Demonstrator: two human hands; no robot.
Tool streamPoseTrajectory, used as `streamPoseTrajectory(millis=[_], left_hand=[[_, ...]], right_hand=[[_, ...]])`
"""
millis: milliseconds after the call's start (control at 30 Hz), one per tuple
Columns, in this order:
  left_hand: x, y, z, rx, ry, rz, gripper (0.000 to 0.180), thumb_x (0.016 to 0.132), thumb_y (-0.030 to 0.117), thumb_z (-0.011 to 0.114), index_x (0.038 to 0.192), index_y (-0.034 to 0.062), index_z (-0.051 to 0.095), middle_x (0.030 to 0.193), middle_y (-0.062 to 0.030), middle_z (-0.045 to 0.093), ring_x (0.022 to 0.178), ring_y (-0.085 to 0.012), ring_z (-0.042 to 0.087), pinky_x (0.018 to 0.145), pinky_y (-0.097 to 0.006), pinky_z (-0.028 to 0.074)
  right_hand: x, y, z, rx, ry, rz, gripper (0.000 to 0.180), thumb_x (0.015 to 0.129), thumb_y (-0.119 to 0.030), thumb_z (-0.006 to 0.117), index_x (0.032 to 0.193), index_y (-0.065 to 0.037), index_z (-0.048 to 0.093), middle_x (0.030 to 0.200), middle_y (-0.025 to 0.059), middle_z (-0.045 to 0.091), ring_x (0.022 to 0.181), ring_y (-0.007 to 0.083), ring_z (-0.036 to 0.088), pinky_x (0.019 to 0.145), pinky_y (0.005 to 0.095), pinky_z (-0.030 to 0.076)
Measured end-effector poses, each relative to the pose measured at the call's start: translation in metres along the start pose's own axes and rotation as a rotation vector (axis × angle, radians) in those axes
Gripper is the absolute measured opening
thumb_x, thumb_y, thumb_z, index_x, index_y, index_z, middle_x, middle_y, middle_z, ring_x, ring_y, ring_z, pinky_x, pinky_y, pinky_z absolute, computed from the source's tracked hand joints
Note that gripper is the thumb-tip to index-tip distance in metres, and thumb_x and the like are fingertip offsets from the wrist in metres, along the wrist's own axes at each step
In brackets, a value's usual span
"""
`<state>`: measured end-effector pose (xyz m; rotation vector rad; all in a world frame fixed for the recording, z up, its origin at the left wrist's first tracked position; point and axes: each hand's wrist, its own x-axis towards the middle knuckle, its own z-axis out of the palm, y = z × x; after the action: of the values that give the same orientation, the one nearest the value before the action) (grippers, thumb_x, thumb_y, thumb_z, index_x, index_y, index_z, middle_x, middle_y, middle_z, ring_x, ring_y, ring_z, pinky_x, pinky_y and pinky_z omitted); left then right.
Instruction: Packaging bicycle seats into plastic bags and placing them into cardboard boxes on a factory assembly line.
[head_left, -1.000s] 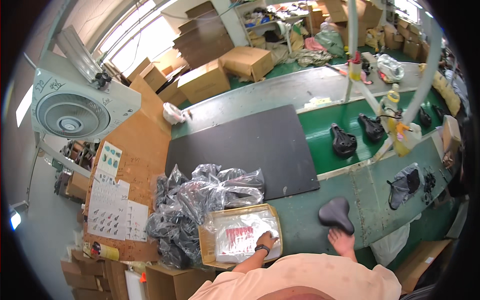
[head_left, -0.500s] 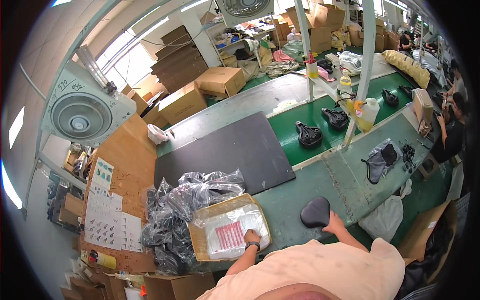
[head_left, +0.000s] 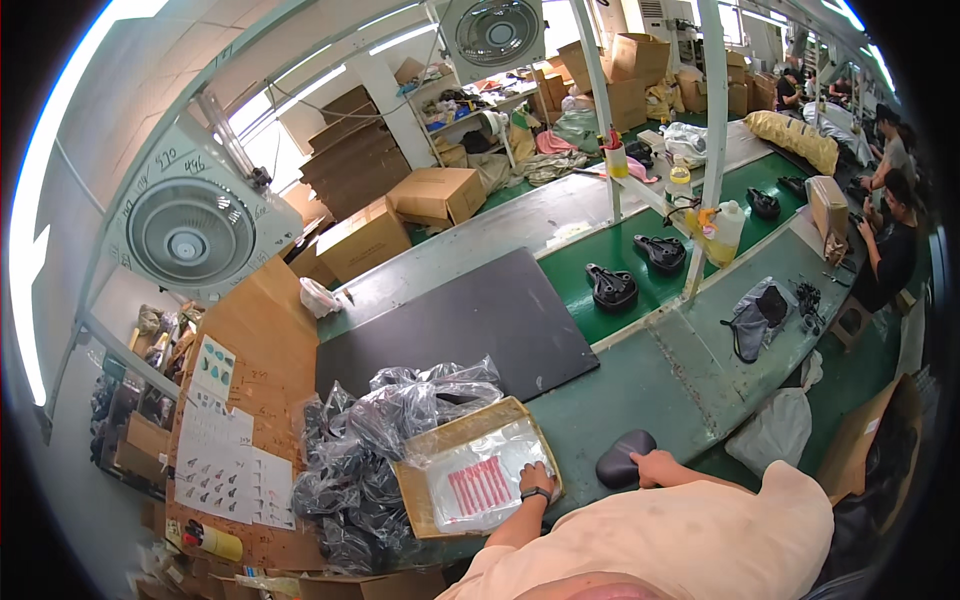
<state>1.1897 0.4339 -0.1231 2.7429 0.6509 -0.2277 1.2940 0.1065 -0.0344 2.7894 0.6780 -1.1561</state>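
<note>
My left hand (head_left: 537, 479), with a dark watch at its wrist, is in a shallow cardboard box (head_left: 409, 492). Its fingers are bent and closed at the right edge of a stack of clear plastic bags (head_left: 480, 483) with red print. By the bench's front edge, my right hand (head_left: 656, 467) grips a black bicycle saddle (head_left: 625, 457). The saddle's smooth top faces up, and my fingers are on its right end. Left of the box lies a heap of plastic-wrapped black saddles (head_left: 375, 430).
A dark board (head_left: 460, 320) lies on the green bench (head_left: 640, 370) beyond the box. Several saddles (head_left: 611, 287) rest upside down on the green belt. Metal posts (head_left: 715, 110) rise beside it. Bottles, a grey cloth pouch (head_left: 757, 318) and co-workers (head_left: 893, 230) are at right.
The view has shifted a little. My left hand has moved toward the box's right edge. My right hand has shifted over the saddle's right end, and the saddle sits lower and tilted.
</note>
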Motion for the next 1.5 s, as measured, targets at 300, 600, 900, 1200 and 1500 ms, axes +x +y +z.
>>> streamPoseTrajectory(millis=[300,600,900,1200,1500], left_hand=[[0.045,-0.074,0.022,-0.416,-0.09,-0.09,0.031,0.098,0.035,0.067,0.111,0.0101,0.081,0.114,-0.0205,0.077,0.109,-0.0416,0.072,0.096,-0.049,0.057],[0.039,-0.113,0.042,-0.836,0.055,-0.329,0.026,0.104,0.015,0.058,0.111,-0.0011,0.076,0.099,-0.025,0.078,0.087,-0.0356,0.08,0.077,-0.043,0.064],[0.031,-0.138,-0.021,-1.266,-0.137,-0.309,0.028,0.1,0.016,0.073,0.106,-0.0114,0.074,0.083,-0.0147,0.077,0.069,-0.0204,0.076,0.065,-0.031,0.065],[0.013,-0.162,-0.06,-0.95,-0.245,-0.177,0.036,0.108,0.028,0.058,0.102,-0.0028,0.076,0.075,-0.0154,0.077,0.059,-0.0229,0.075,0.046,-0.038,0.051],[-0.018,-0.15,-0.126,-1.206,-0.243,-0.216,0.033,0.093,0.016,0.083,0.122,-0.0001,0.075,0.099,-0.0027,0.078,0.08,-0.0122,0.069,0.07,-0.027,0.055]], right_hand=[[-0.02,-0.047,-0.015,0.051,-0.077,0.148,0.105,0.08,-0.034,0.081,0.171,-0.024,0.03,0.141,0.0172,0.07,0.125,0.0368,0.069,0.103,0.0481,0.056],[-0.004,-0.073,-0.013,0.153,-0.113,0.243,0.119,0.073,-0.039,0.091,0.172,-0.024,0.026,0.141,0.0178,0.069,0.127,0.0368,0.068,0.106,0.0491,0.055],[-0.02,-0.117,0.048,0.278,0.153,0.52,0.129,0.075,-0.03,0.091,0.174,-0.028,0.008,0.14,0.029,0.062,0.125,0.0402,0.068,0.105,0.0468,0.057],[-0.023,-0.114,0.096,0.7,0.381,0.514,0.13,0.075,-0.022,0.088,0.174,-0.022,0.003,0.125,0.031,0.065,0.115,0.0389,0.071,0.098,0.0468,0.06],[-0.077,-0.158,0.006,2.237,-0.153,-0.327,0.048,0.089,-0.01,0.079,0.13,0.0,0.057,0.113,0.0179,0.072,0.087,0.0264,0.073,0.074,0.0382,0.063]])
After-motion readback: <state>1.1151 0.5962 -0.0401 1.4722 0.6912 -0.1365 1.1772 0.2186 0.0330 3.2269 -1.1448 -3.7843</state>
